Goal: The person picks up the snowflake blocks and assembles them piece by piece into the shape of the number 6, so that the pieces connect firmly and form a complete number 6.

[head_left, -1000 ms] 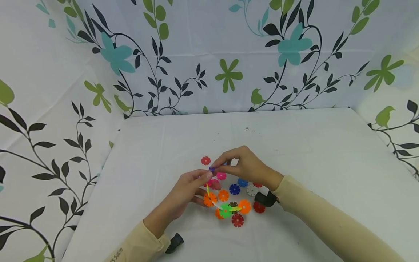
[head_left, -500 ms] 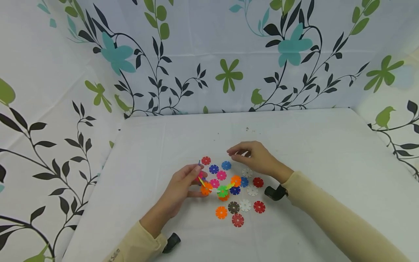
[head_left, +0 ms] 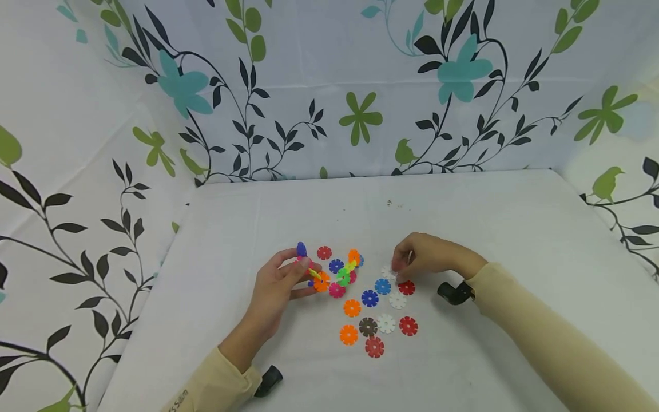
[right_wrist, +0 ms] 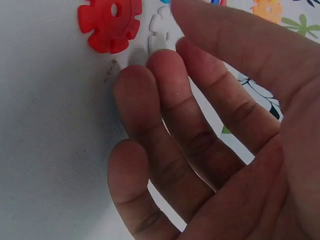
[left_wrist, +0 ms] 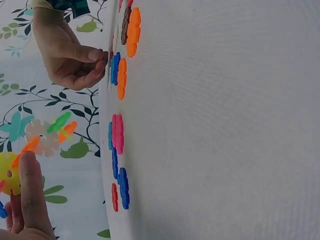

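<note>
My left hand (head_left: 275, 286) grips a chain of interlocked, notched plastic snowflake discs. A dark blue disc (head_left: 301, 249) is at its upper end; beyond the fingers come an orange disc (head_left: 321, 281), a green disc (head_left: 343, 277) and an orange end disc (head_left: 354, 257). In the left wrist view, a yellow disc (left_wrist: 9, 175) and a white disc (left_wrist: 42, 139) of the chain show by the fingers. My right hand (head_left: 432, 256) is low over the table at a loose white disc (head_left: 387, 273), fingers loosely bent, fingertips right at its edge. A red disc (right_wrist: 111, 22) lies beside those fingertips.
Loose discs lie on the white table (head_left: 489, 223) between and in front of the hands, among them a blue disc (head_left: 369, 298), a brown disc (head_left: 368, 327) and a red disc (head_left: 409, 326). A leaf-patterned cloth (head_left: 309, 86) hangs behind.
My left hand has drawn the chain leftward, and its far end has swung up and left. The right hand has let go of the chain and moved right and down to the white disc.
</note>
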A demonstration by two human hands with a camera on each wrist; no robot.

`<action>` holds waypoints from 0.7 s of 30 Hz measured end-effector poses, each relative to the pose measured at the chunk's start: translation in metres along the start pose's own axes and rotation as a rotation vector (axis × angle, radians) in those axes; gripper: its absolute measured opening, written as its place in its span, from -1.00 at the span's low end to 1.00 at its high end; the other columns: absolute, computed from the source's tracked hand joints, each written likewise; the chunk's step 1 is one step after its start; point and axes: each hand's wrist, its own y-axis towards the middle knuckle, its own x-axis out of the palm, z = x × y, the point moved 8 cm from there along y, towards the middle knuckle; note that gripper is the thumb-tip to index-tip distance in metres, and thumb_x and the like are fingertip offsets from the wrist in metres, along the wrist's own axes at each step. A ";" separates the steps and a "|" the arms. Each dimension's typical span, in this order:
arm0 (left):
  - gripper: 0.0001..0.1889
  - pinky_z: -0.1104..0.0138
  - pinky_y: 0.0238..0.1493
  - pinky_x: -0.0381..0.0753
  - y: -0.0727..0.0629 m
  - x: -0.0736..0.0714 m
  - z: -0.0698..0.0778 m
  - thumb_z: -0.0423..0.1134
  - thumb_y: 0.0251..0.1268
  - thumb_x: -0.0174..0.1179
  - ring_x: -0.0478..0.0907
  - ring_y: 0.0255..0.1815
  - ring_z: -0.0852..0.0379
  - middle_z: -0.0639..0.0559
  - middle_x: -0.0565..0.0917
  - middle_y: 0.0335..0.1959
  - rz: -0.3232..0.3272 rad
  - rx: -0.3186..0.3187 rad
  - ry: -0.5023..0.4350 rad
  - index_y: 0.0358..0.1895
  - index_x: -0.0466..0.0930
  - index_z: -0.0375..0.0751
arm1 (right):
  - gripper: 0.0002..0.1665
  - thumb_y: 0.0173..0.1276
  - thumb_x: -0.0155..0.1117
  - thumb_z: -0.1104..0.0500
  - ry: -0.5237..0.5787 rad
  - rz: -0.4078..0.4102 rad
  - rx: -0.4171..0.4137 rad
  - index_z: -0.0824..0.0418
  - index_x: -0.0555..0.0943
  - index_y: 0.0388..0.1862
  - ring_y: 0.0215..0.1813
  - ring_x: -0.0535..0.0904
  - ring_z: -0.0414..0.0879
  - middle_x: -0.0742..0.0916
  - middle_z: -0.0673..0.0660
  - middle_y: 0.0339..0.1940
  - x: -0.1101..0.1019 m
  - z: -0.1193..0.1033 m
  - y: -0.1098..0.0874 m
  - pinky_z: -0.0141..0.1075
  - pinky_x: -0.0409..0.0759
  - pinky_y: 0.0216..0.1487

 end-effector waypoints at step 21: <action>-0.56 0.08 0.14 0.61 -0.001 0.010 -0.002 -0.37 0.57 0.03 0.56 0.26 -0.07 -0.22 0.65 0.18 -0.107 -0.059 -0.239 0.44 0.38 -0.18 | -0.70 -0.04 0.70 0.21 -0.119 0.006 0.128 0.01 0.70 -0.40 -0.25 0.57 -0.07 0.69 -0.05 -0.37 0.008 -0.001 -0.016 -0.19 0.62 -0.19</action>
